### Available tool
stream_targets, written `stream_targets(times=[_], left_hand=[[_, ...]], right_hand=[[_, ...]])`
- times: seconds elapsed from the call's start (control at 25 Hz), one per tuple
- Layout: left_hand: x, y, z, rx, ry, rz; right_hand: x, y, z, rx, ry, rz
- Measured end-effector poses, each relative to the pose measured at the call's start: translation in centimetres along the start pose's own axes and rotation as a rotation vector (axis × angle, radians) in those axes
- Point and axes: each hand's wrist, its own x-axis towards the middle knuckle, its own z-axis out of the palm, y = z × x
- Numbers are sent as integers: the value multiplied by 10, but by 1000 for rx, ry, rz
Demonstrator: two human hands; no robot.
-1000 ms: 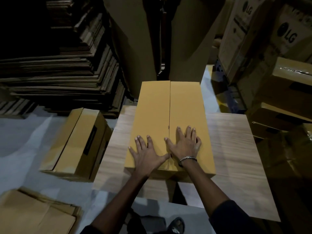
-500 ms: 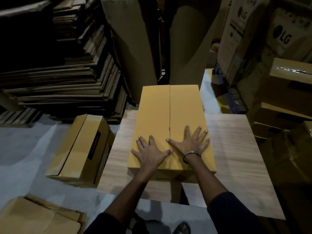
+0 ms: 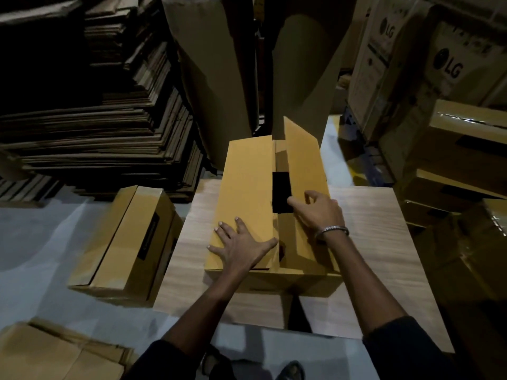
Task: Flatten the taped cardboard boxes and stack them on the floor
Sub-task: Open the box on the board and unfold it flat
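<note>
Yellow cardboard box (image 3: 247, 198) on wooden table (image 3: 378, 231), reaching past far edge. My left hand (image 3: 241, 248) flat, fingers spread, pressing left flap (image 3: 244, 187) down. My right hand (image 3: 315, 209) pinching raised right flap (image 3: 304, 157) at inner edge; dark interior showing.

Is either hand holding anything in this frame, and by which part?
The right hand holds the box's raised right top flap by its inner edge. The left hand grips nothing; it presses flat on the left flap.
</note>
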Motion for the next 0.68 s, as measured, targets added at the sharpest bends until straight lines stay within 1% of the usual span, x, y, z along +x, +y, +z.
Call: stream_targets(times=[0.08, 0.12, 0.24, 0.32, 0.36, 0.4, 0.56, 0.6, 0.68], left_hand=[[-7, -1, -16, -70, 28, 87], [-10, -5, -28, -119, 46, 131], [-14, -29, -67, -344, 32, 193], [-21, -45, -99, -614, -19, 203], [-24, -53, -114, -723, -35, 199], [-25, -63, -128, -779, -23, 187], [-17, -110, -168, -777, 122, 177], [-15, -120, -173, -771, 142, 173], [-5, -140, -172, -716, 191, 140]], right_hand=[[-3, 11, -36, 253, 37, -31], [-4, 19, -51, 328, 81, -52], [-8, 47, -90, 397, 185, -83], [-9, 61, -108, 442, 209, -78], [-7, 68, -116, 444, 210, -65], [-4, 74, -124, 441, 198, -42], [12, 99, -153, 342, 122, 92], [17, 106, -157, 280, 107, 111], [27, 118, -157, 57, 115, 130]])
